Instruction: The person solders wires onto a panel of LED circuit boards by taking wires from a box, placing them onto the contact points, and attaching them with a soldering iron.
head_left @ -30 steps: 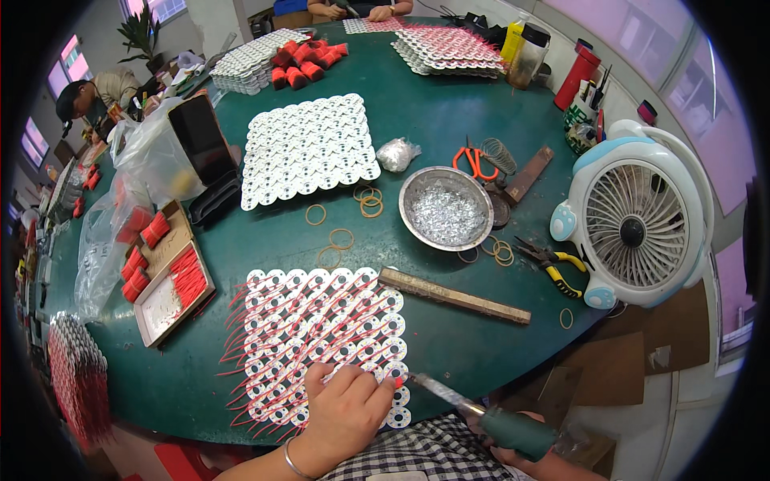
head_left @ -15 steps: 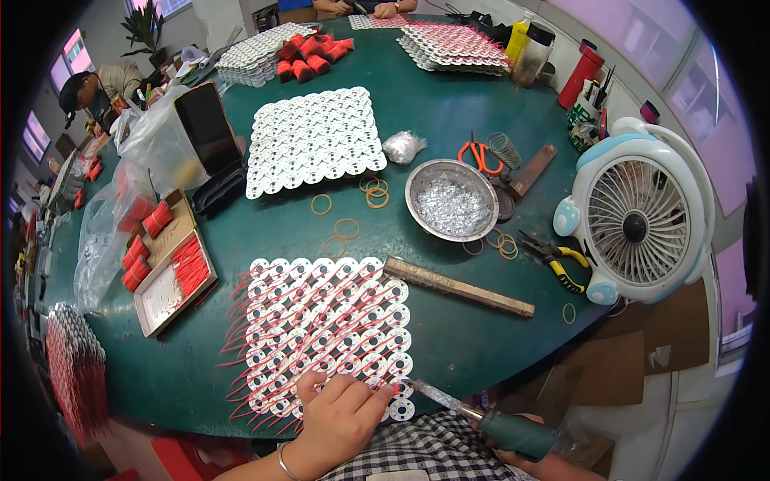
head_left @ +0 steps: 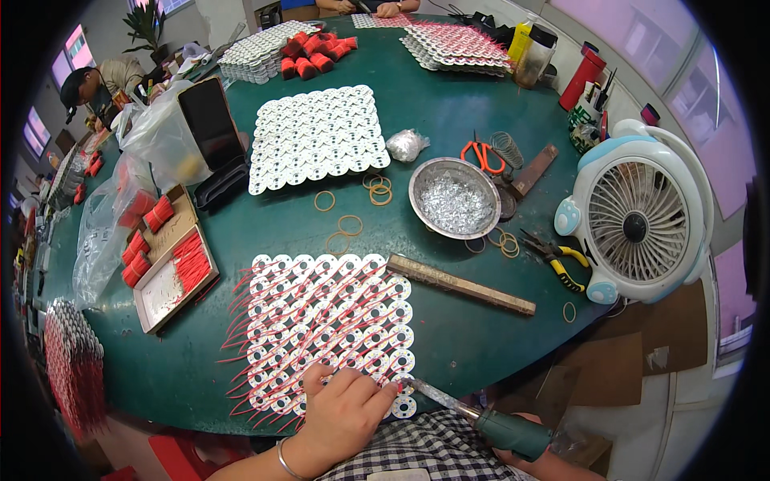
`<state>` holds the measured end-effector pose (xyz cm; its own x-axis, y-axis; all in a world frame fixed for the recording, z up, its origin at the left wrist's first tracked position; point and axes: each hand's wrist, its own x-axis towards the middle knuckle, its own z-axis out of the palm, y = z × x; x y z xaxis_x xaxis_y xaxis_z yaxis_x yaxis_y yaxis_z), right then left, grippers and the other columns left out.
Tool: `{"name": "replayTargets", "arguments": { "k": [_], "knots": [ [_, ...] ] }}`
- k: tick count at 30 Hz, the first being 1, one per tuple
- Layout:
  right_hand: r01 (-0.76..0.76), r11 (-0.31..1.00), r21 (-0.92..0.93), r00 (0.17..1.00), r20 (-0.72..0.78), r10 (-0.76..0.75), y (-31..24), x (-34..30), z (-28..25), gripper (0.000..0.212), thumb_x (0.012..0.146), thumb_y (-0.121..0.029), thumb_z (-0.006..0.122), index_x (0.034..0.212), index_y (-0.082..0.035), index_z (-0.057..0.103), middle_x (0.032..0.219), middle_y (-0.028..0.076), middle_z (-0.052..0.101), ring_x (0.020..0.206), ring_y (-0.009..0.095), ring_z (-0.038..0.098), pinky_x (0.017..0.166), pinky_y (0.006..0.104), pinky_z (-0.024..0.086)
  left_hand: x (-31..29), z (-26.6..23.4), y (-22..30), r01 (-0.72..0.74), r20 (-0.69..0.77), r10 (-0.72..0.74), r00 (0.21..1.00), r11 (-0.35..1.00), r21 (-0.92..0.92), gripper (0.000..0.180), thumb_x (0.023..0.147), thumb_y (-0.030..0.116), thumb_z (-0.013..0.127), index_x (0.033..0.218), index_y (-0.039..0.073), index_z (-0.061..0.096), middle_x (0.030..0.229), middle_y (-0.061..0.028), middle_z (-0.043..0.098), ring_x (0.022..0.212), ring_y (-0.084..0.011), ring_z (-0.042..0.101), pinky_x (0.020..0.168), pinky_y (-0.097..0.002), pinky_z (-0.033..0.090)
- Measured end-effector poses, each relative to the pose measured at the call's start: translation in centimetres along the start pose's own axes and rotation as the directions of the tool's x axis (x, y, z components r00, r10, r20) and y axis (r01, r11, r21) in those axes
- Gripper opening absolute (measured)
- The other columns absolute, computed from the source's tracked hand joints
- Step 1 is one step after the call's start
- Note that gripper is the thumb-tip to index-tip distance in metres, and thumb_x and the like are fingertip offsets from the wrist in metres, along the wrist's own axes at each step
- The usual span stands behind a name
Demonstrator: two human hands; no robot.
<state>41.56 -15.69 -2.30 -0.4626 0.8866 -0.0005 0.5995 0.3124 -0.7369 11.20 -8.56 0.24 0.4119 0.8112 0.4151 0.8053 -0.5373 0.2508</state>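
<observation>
A panel of round white circuit boards (head_left: 258, 309) lies at the table's near edge, with thin red wires (head_left: 238, 346) slanting across it and sticking out on its left. My left hand (head_left: 346, 413) rests over the panel's lower right part, thumb and fingers pinched around the end of a red wire. In my right hand (head_left: 508, 458), mostly hidden behind the handle, is a soldering iron (head_left: 513, 434) with a green handle. Its tip touches or nearly touches the boards beside my left fingertips; the exact contact is too small to make out.
A wooden bar (head_left: 461, 284) lies right of the panel. Beyond are a metal bowl (head_left: 454, 199) of silvery bits, pliers (head_left: 555, 260), rubber bands (head_left: 350, 225) and a second panel (head_left: 318, 140). A fan (head_left: 636, 216) stands right; a box of red wires (head_left: 191, 260) sits left.
The view has shifted very slightly. Both hands stay at the same corner of the panel, with the left fingers pinched and the soldering iron tip held beside them.
</observation>
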Motion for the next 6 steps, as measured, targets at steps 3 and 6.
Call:
{"name": "replayTargets", "arguments": {
  "k": [3,6],
  "knots": [
    [-0.009,1.0,0.026,0.999,-0.038,0.01,0.0,0.0,-0.1,0.013,0.073,-0.014,0.067,0.085,-0.009,0.065,0.074,0.005,0.063,0.062,0.022,0.061,0.057,0.0319,0.049,0.0,0.0,-0.1,0.013,0.007,-0.013,1.0,1.0,-0.007,0.008,0.07,0.017,0.07,0.077,0.02,0.069,0.061,0.0063,0.043,0.066,-0.0117,0.046,0.075,-0.0379,0.028],
    [0.088,0.996,0.005,0.991,-0.099,-0.087,2.0,-1.5,0.5,0.011,0.073,-0.014,0.067,0.083,-0.009,0.065,0.072,0.005,0.062,0.06,0.022,0.061,0.055,0.0316,0.048,0.0,0.0,0.0,0.023,0.007,-0.023,1.0,1.0,-0.004,0.009,0.069,0.018,0.07,0.077,0.021,0.069,0.061,0.0065,0.043,0.066,-0.0116,0.047,0.076,-0.0379,0.028]
  ]
}}
